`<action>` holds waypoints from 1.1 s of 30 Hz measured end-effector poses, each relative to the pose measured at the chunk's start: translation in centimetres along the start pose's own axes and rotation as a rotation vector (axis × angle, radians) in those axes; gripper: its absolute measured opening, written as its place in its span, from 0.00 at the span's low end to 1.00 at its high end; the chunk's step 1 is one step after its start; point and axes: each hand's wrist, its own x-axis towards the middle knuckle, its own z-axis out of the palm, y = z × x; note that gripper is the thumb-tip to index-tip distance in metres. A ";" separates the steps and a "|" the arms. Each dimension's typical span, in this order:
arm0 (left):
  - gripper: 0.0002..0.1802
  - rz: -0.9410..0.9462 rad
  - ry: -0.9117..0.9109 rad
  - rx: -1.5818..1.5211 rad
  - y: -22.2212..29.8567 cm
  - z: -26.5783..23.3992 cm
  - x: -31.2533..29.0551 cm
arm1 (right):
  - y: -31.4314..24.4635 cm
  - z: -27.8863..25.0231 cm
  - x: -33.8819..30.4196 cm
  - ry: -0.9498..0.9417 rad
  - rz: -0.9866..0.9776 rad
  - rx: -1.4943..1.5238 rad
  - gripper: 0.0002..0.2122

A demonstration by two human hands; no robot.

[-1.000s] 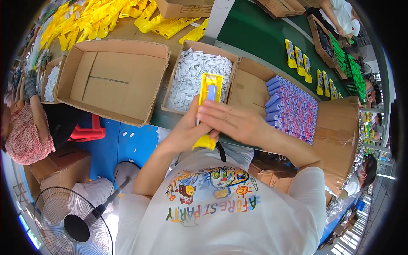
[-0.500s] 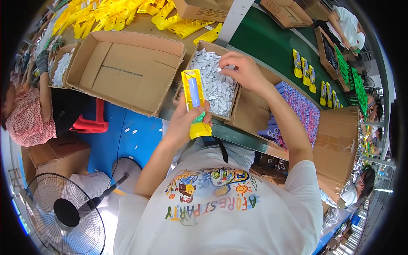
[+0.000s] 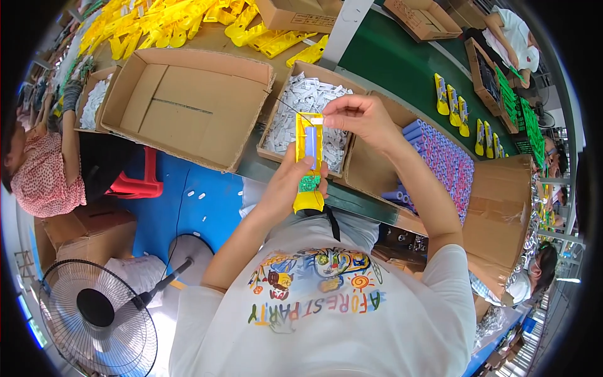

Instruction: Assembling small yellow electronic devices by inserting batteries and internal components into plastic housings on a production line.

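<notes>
My left hand (image 3: 290, 183) is closed round a yellow plastic housing (image 3: 317, 203), holding it upright in front of my chest. Inside the housing lie a purple cylindrical battery cell (image 3: 310, 142) and, below it, a small green circuit board (image 3: 309, 183) with thin wires. A dark wire sticks out past the housing's far end. Between the thumb and fingers of my right hand (image 3: 359, 117) is a small white plastic piece (image 3: 317, 120), held at the far end of the housing above the cell. Behind them stands a cardboard box (image 3: 269, 135) full of similar white pieces.
At left is a large open cardboard box (image 3: 195, 112); a pile of yellow housings (image 3: 157, 22) lies beyond it. Purple cells (image 3: 440, 163) fill a box at right. Finished-looking yellow units (image 3: 452, 103) lie on a green belt (image 3: 389, 60). A fan (image 3: 97, 308) stands at lower left; co-workers sit nearby.
My right hand has brought the white piece from over the box to the far end of the housing. My left hand has moved the housing slightly right and nearer.
</notes>
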 end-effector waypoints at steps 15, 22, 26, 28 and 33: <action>0.29 0.280 -0.156 0.408 2.0 1.2 0.4 | -1.1 -2.9 0.1 0.256 -0.250 -0.260 0.08; 0.28 1.030 1.184 0.813 4.5 -7.4 -2.7 | 7.4 -38.8 7.3 1.056 -0.103 -1.275 0.08; 0.38 0.702 1.132 0.580 3.2 -12.9 -2.9 | 14.4 -41.1 8.0 0.584 0.125 -1.285 0.07; 0.40 0.695 1.063 0.597 3.5 -13.9 -5.0 | 12.5 -38.3 10.6 0.606 0.095 -1.144 0.07; 0.39 0.827 1.014 0.384 7.4 -8.3 -2.8 | 5.2 -28.9 9.0 0.473 -0.391 -0.800 0.09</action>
